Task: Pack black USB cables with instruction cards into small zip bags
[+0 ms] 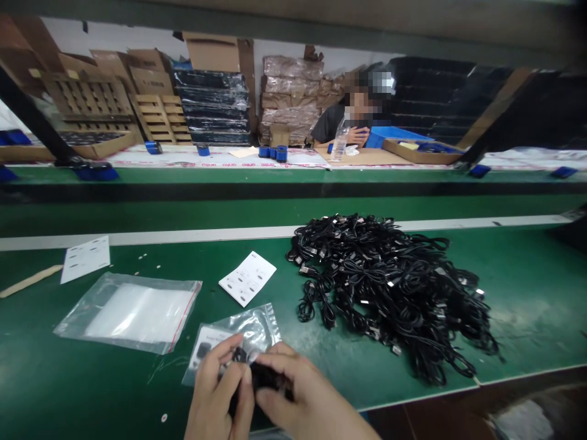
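Observation:
Near the front edge of the green table, my left hand (220, 391) and my right hand (305, 391) are close together. Both have their fingers closed on a dark bundle that looks like a coiled black cable (270, 377); my fingers hide much of it. Just beyond them lies a clear zip bag (261, 327) with a printed card (208, 342) in or under it. A folded white leaflet (247, 278) with small drawings rests farther back. To the right is a big heap of black USB cables (389, 287), coiled, with metal plugs showing.
At the left lie a clear bag with a red seal line (132, 311), another leaflet (87, 258) and a wooden strip (30, 281). Beyond a raised ledge (229, 175), a person (339, 125) sits by a plastic bottle (339, 142). A shelf beam (293, 27) crosses overhead.

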`<action>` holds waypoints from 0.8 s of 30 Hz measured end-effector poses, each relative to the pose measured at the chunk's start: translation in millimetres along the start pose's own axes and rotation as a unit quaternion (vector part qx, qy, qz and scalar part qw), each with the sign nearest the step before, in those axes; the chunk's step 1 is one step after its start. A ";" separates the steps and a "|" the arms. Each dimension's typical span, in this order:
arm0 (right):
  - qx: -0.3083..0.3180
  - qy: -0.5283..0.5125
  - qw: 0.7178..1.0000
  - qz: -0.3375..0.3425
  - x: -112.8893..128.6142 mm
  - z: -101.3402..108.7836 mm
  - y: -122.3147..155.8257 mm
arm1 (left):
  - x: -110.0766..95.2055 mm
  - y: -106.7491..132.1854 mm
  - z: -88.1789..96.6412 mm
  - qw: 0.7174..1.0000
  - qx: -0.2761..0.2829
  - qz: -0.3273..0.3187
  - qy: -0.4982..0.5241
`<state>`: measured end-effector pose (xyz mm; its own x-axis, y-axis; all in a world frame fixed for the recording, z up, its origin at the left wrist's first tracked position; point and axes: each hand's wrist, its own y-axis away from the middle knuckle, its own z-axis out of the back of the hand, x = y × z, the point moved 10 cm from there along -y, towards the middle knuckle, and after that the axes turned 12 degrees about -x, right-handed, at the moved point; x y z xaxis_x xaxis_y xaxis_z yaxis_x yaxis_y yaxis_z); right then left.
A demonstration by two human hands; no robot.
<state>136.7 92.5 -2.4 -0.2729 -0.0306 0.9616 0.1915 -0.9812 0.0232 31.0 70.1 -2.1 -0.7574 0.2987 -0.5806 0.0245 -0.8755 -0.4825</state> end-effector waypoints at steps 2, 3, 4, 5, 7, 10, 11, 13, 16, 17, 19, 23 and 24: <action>0.079 -0.052 0.995 -0.018 4.3 -5.0 7.0 | 4.0 1.5 1.9 1.000 -0.005 0.020 0.004; 0.105 -0.075 0.991 -0.040 2.5 -6.6 9.9 | 4.7 2.0 2.9 1.000 -0.008 0.022 0.007; 0.121 -0.097 0.986 -0.067 -1.1 -8.2 11.9 | 4.3 2.3 4.0 1.000 -0.013 0.019 0.011; 0.131 -0.113 0.981 -0.089 -5.1 -10.6 13.1 | 3.2 2.3 5.0 1.000 -0.018 0.013 0.015; 0.121 -0.111 0.982 -0.096 -11.6 -14.8 11.3 | 0.3 1.8 7.2 0.999 -0.028 0.001 0.020; -0.003 -0.007 0.999 -0.039 -16.8 -6.2 1.1 | -7.0 -0.1 10.2 0.999 -0.043 -0.022 0.014; -0.054 0.033 0.998 -0.016 -15.9 -1.4 -0.7 | -11.3 -0.7 11.3 0.998 -0.049 -0.037 0.012; -0.133 0.105 0.985 0.029 -10.2 5.6 -0.8 | -21.1 -1.0 12.8 0.996 -0.060 -0.071 0.011; -0.195 0.170 0.965 0.045 -5.8 12.6 -0.3 | -35.0 1.0 14.4 0.990 -0.081 -0.116 0.017; -0.196 0.162 0.967 0.031 -8.2 13.5 -1.6 | -38.4 1.9 15.3 0.988 -0.090 -0.125 0.019; -0.147 0.111 0.983 0.012 -11.8 7.1 -6.1 | -43.3 3.1 16.7 0.985 -0.099 -0.143 0.016; -0.023 0.084 0.994 0.071 1.7 -6.9 -9.2 | -38.9 -4.4 17.0 0.983 -0.040 -0.173 -0.046; -0.013 0.103 0.992 0.078 4.5 -5.9 -9.3 | -34.0 -8.5 17.7 0.983 -0.011 -0.174 -0.063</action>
<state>128.2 100.4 0.1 -0.4290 -0.2184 0.8765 0.2234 -0.9658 -0.1313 45.0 60.7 33.3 -0.7974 0.5275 -0.2929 -0.2367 -0.7200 -0.6524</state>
